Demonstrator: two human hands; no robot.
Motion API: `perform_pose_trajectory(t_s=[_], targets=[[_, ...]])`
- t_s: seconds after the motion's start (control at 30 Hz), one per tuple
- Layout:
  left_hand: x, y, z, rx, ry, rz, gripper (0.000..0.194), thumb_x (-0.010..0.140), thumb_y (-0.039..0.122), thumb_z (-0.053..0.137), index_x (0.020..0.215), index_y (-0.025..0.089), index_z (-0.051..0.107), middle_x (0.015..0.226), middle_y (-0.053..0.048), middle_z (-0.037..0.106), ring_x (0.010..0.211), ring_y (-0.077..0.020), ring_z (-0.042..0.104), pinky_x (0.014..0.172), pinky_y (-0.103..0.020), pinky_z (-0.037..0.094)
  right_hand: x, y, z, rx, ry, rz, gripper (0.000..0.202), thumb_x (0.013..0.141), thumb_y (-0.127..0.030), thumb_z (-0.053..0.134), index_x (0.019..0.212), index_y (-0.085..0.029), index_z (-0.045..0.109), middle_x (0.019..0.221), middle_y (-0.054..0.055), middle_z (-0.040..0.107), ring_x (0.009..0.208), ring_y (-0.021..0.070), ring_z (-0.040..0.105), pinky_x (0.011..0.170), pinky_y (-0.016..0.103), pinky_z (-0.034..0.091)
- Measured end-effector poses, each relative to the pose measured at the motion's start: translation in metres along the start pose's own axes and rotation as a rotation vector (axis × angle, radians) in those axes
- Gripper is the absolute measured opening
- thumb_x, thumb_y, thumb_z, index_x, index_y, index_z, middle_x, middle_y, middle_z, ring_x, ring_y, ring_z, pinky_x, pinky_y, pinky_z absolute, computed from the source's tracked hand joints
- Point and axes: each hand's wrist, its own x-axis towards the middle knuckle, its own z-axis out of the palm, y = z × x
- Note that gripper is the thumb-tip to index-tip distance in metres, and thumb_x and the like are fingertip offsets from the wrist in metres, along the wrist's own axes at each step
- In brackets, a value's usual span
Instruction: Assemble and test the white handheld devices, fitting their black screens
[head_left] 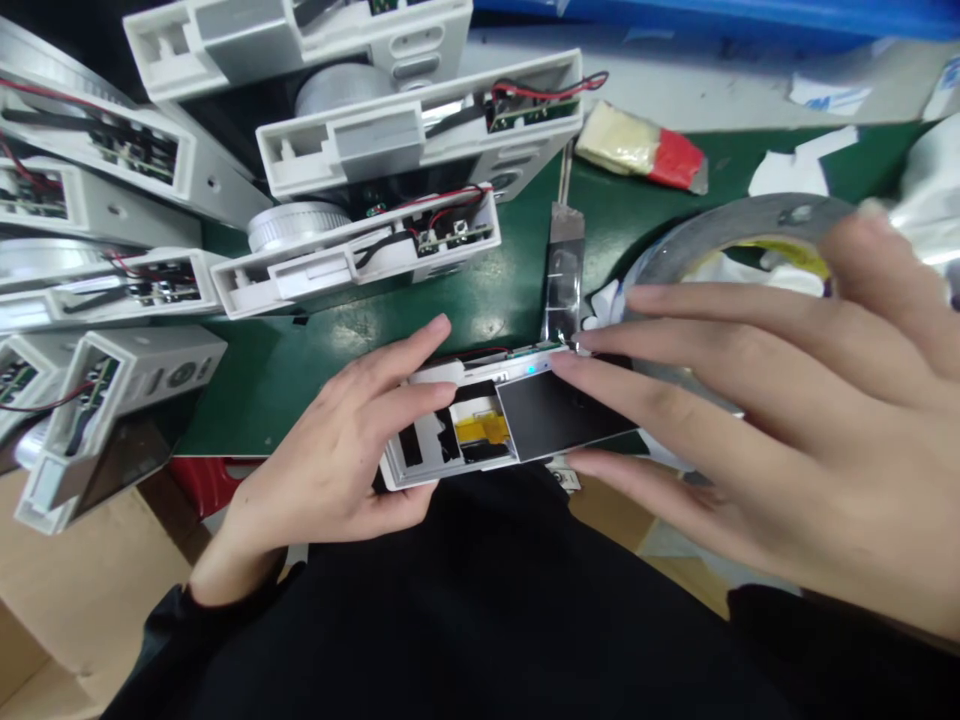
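Observation:
A white plastic device housing (420, 440) lies at the table's near edge. My left hand (337, 440) grips its left end, with fingers over the top and the thumb along the near side. On the right part of the housing rests a flat black screen panel (562, 405). My right hand (757, 420) spans this panel, fingertips at its far edge and thumb at its near edge. Left of the panel the housing's inside shows an orange flex cable (484, 428) and black strips. A small blue light glows on the far rim. The panel's right end is partly hidden by my fingers.
Several similar white housings (360, 245) with exposed wires and boards stand at the left and back. A utility knife (564, 265) wrapped in clear tape lies behind the device. A red-and-cream wrapped block (637, 150), a grey tape roll (675, 250) and paper scraps (795, 170) lie rightward.

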Motion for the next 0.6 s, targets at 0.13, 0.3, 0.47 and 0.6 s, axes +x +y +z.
perform_pose_trajectory(t_s=[0.13, 0.3, 0.47, 0.6], targets=[[-0.001, -0.002, 0.001, 0.005, 0.013, 0.032, 0.084, 0.091, 0.025, 0.077, 0.164, 0.027, 0.035, 0.171, -0.016, 0.043, 0.154, -0.0314, 0.052, 0.116, -0.055, 0.057, 0.012, -0.016, 0.004, 0.069, 0.089, 0.047, 0.030, 0.105, -0.045, 0.062, 0.126, -0.024, 0.069, 0.141, 0.008, 0.071, 0.143, 0.0300, 0.060, 0.134, 0.054, 0.033], [-0.001, 0.000, 0.004, 0.017, 0.046, 0.028, 0.081, 0.093, 0.029, 0.076, 0.163, 0.026, 0.036, 0.166, -0.018, 0.050, 0.153, -0.0342, 0.052, 0.115, -0.059, 0.057, 0.034, -0.032, 0.012, 0.057, 0.044, -0.003, 0.012, 0.104, -0.031, 0.065, 0.097, -0.024, 0.071, 0.147, 0.008, 0.069, 0.145, 0.0307, 0.059, 0.130, 0.051, 0.042], [0.000, 0.000, 0.006, 0.018, 0.054, 0.038, 0.073, 0.095, 0.027, 0.073, 0.159, 0.021, 0.041, 0.161, -0.021, 0.053, 0.149, -0.0357, 0.056, 0.115, -0.059, 0.056, 0.044, -0.034, 0.017, 0.069, 0.035, 0.063, 0.019, 0.104, -0.030, 0.060, 0.095, -0.020, 0.073, 0.148, 0.012, 0.068, 0.148, 0.0315, 0.057, 0.129, 0.050, 0.045], [-0.001, -0.004, 0.007, 0.048, 0.073, 0.078, 0.078, 0.091, 0.030, 0.077, 0.159, 0.017, 0.041, 0.158, -0.021, 0.056, 0.148, -0.0322, 0.057, 0.116, -0.053, 0.055, 0.047, -0.037, 0.021, 0.133, 0.062, 0.105, 0.019, 0.104, -0.027, 0.060, 0.091, -0.019, 0.071, 0.146, 0.013, 0.069, 0.145, 0.0306, 0.060, 0.125, 0.050, 0.050]])
